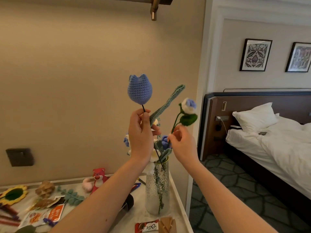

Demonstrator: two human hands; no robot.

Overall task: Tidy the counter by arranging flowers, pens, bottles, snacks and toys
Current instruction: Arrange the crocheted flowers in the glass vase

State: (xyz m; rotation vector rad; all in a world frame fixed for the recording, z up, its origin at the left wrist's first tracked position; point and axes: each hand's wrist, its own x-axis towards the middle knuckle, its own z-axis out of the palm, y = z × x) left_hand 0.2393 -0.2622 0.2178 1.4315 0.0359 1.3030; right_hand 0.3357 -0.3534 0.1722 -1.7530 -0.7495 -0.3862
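L hand [140, 132]: 1 tulip [140, 89] | R hand [180, 142]: 1 rose [189, 106] (above vase [157, 189])

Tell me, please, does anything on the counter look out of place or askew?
Yes: the sunflower and a leafy sprig lie flat among snack packets, not in the glass vase. Nothing looks spilled or damaged.

"Dove" on red chocolate wrapper [147, 227], upside down; orange packet [55, 213] text illegible.
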